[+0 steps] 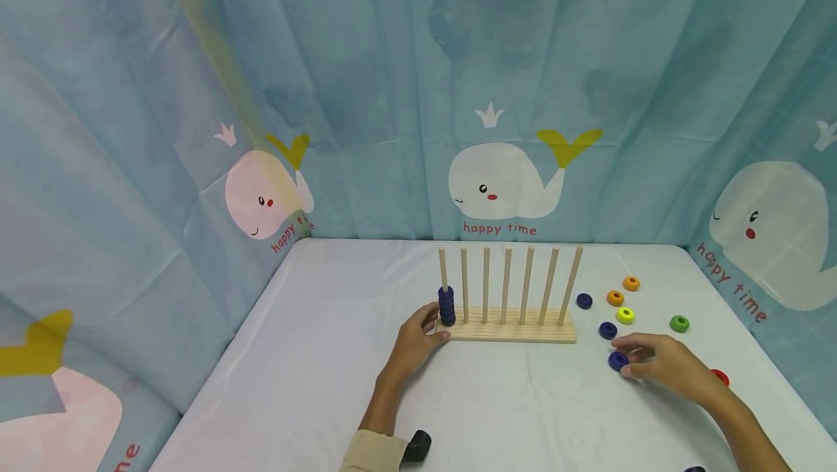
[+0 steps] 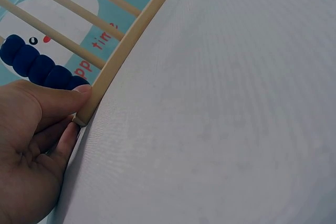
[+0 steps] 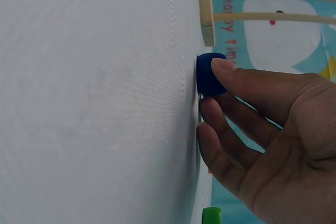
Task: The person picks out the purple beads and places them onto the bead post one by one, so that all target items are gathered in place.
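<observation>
A wooden peg rack (image 1: 510, 336) with several upright rods stands on the white table. Dark blue beads (image 1: 447, 306) are stacked on its leftmost rod; the other rods are bare. My left hand (image 1: 413, 341) grips the left end of the base, thumb at the front edge beside the stack (image 2: 39, 69). To the right of the rack, my right hand (image 1: 670, 364) pinches a loose dark blue bead (image 1: 617, 361) down at the tabletop. The thumb lies against this bead (image 3: 207, 74) in the right wrist view, with the other fingers curled behind and below it.
Beyond the right hand lie two more dark blue beads (image 1: 584, 301), two orange beads (image 1: 615, 298) and a yellow bead (image 1: 625, 316). A green bead (image 1: 679, 324) is farther right. A red bead (image 1: 720, 378) is partly hidden by the right hand. Whale-print curtains (image 1: 366, 189) surround the table.
</observation>
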Action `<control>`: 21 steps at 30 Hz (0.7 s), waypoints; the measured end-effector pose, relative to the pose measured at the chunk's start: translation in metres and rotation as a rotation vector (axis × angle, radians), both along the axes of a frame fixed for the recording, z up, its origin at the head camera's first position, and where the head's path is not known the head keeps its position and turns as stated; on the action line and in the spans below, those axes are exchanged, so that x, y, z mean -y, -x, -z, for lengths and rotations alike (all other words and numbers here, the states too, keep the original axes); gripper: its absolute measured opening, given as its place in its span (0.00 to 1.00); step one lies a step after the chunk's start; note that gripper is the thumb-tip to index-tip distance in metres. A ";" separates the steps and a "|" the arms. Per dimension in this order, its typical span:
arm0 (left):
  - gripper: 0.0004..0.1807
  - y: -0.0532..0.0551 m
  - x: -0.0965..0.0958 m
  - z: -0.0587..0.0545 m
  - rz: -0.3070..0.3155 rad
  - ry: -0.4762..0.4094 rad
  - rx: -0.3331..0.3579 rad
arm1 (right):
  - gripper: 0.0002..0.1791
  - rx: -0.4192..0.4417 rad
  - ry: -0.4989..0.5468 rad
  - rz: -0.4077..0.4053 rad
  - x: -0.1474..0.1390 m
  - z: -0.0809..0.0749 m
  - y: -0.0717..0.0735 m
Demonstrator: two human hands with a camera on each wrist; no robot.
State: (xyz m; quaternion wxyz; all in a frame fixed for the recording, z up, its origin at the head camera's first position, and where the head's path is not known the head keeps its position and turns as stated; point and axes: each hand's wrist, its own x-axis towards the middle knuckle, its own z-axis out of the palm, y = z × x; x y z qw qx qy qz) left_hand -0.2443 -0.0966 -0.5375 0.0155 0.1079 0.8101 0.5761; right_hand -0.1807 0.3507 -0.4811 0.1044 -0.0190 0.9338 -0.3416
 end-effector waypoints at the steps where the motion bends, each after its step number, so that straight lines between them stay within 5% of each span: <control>1: 0.36 0.000 0.000 0.000 0.000 -0.001 -0.001 | 0.26 0.005 -0.005 0.003 0.000 0.000 0.000; 21: 0.36 -0.001 0.000 -0.001 -0.004 0.015 -0.001 | 0.29 -0.094 -0.013 0.002 0.002 -0.015 0.004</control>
